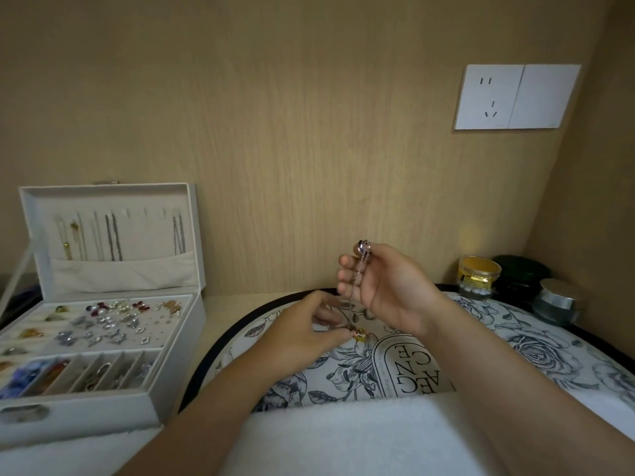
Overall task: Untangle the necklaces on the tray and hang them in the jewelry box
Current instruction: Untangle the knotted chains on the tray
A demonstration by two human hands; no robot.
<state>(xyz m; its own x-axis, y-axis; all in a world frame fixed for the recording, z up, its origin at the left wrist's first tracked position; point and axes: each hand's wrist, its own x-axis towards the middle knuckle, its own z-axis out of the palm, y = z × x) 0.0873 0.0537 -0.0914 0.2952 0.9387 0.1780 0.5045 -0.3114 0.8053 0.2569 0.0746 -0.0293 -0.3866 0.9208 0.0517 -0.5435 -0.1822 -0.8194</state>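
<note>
A back wall [275, 132] clad in pale wood grain is joined at the right by a side wall [611, 166] of the same finish. A white socket plate [515, 97] is mounted on the back wall. A cream desk [220, 304] is seen below, softly lit.

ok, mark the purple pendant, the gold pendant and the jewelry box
purple pendant [363, 247]: head view, on the round bead.
gold pendant [360, 334]: head view, on its disc.
jewelry box [103, 415]: head view, on its front wall.

At left on the counter [220, 305], jewelry box [103, 419], chains [113, 237] hung inside its raised lid. Right of it, tray [536, 341], with a necklace [355, 286] strung above it from right hand [388, 290] down to left hand [295, 333]. Behind the tray's right end, jars [479, 276].
</note>
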